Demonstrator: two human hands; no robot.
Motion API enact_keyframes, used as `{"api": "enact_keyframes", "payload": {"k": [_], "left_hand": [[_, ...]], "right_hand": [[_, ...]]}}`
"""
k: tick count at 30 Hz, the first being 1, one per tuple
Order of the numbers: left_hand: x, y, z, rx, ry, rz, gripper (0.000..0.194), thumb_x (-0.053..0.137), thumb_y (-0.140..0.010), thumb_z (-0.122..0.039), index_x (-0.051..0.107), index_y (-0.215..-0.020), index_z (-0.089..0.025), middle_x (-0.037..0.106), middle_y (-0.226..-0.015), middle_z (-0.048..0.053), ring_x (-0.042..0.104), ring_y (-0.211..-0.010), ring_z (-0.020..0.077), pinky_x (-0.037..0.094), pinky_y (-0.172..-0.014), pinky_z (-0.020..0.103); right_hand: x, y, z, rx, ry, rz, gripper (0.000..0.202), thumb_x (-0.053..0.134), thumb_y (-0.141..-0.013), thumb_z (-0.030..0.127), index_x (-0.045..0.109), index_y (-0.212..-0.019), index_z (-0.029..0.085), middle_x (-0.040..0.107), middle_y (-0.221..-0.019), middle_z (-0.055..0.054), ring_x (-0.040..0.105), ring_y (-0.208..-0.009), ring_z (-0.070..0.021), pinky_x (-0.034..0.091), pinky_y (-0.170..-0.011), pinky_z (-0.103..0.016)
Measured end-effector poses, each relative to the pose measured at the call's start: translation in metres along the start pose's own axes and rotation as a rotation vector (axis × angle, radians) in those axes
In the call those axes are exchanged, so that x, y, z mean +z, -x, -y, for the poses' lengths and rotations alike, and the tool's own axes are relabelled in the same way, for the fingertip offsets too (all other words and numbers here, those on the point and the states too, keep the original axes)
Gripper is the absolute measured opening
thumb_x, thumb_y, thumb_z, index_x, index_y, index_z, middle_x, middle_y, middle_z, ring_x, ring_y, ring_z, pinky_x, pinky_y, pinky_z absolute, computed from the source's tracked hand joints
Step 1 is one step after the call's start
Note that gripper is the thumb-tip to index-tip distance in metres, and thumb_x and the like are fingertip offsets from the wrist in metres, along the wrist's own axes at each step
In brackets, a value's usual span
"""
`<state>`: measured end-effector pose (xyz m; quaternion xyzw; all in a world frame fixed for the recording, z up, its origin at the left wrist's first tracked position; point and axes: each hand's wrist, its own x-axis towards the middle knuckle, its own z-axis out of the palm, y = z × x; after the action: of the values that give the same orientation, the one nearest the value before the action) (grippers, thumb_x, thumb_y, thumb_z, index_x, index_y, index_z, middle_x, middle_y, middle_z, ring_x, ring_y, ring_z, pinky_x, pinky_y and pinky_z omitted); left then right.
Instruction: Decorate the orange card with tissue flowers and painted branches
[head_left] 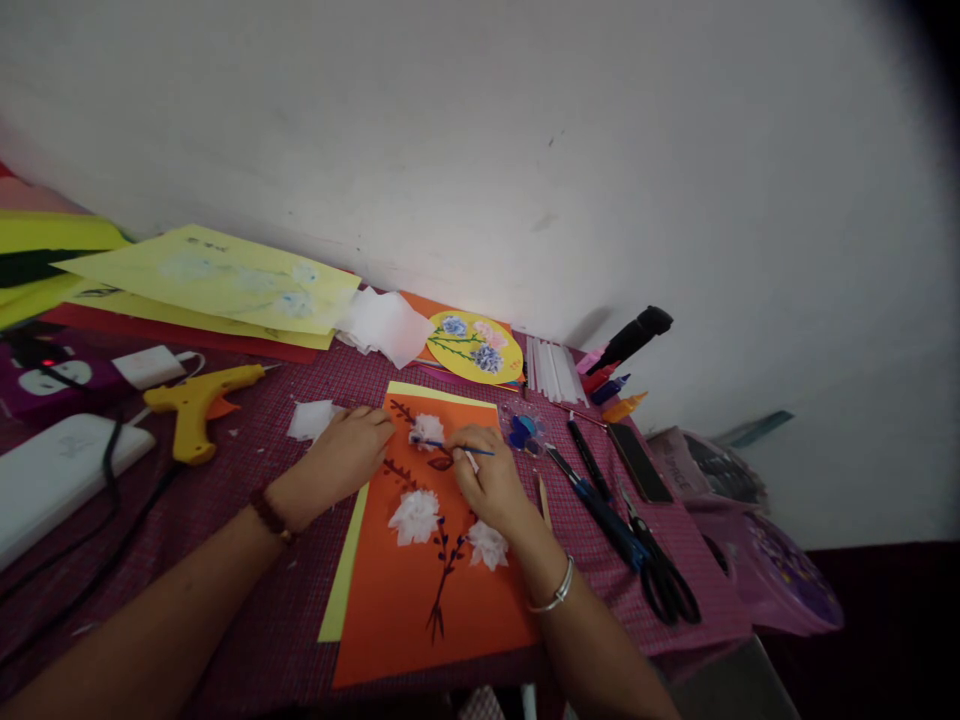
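My right hand (484,475) is closed around a thin blue paintbrush (438,443). The brush tip touches the upper white tissue flower (426,431), which has a small dark-blue mark on its left side. This flower sits on an orange sheet (390,625) bearing dark painted stems and leaves. Lower on the sheet are two more white tissue flowers, one at left (415,517) and one at right (487,545). My left hand (364,440) lies at the sheet's upper left edge, fingers lowered onto it and holding nothing. A yellow sheet (341,590) shows underneath.
A paint palette (523,430) with blue paint lies right of the sheet. Scissors (664,570), a blue-handled cutter (607,520) and a phone (639,462) are farther right. At left are a yellow glue gun (196,405), a white power strip (67,480) and cords. White tissue (384,325) lies behind.
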<state>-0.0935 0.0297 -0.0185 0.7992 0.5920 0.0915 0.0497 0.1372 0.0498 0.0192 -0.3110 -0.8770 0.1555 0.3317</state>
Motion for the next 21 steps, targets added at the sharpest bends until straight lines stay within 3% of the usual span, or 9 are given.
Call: {"api": "enact_keyframes", "payload": {"k": [7,16,21], "left_hand": [[0.002,-0.001,0.001,-0.008,-0.016,0.011,0.024,0.045,-0.093,-0.014,0.068,-0.101,-0.017,0.069,-0.115,0.013,0.061,-0.110,0.0294,0.045,-0.093,0.045],[-0.003,0.000,-0.002,-0.027,0.000,0.039,0.025,0.046,-0.094,-0.013,0.068,-0.107,-0.016,0.068,-0.118,0.013,0.060,-0.114,0.0295,0.044,-0.096,0.045],[-0.005,0.000,-0.004,-0.035,-0.010,0.044,0.026,0.046,-0.095,-0.013,0.067,-0.109,-0.017,0.068,-0.119,0.011,0.060,-0.114,0.0279,0.044,-0.097,0.042]], "right_hand": [[0.005,0.001,-0.006,0.072,0.021,-0.034,0.021,0.050,-0.098,0.025,0.069,-0.090,0.022,0.073,-0.085,-0.007,0.065,-0.081,-0.0221,0.047,-0.079,-0.037],[0.008,0.006,-0.013,0.332,-0.347,-0.351,0.024,0.050,-0.099,0.034,0.066,-0.086,0.022,0.069,-0.079,-0.004,0.066,-0.070,-0.0177,0.052,-0.065,-0.030],[0.017,0.003,-0.015,0.327,-0.306,-0.196,0.018,0.050,-0.096,0.028,0.067,-0.095,0.021,0.073,-0.082,-0.005,0.069,-0.074,-0.0189,0.053,-0.067,-0.030]]}}
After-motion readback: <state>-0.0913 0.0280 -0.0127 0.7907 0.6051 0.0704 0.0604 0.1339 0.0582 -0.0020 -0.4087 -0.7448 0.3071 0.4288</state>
